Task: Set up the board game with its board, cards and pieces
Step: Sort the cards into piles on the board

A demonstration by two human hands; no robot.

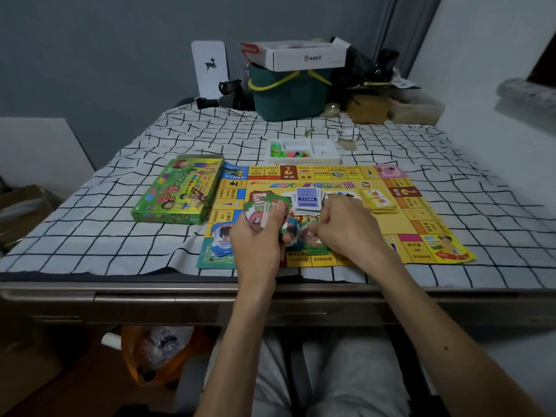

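Likely light, limp and slippery, the paper notes [262, 209] sit fanned in the gripping left hand [259, 239]; the right hand [346, 228] pinches their edge

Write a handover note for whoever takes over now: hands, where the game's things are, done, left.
Left hand holds a fan of green notes. Right hand pinches into the mixed notes near the board's front edge.
Board lies flat on the cloth; blue cards at its centre, yellow cards at right, blue notes at its near-left corner. Pieces sit in the tray behind the board; box to its left.
Done: board, both card stacks.
Left: finish sorting notes, set out pieces.
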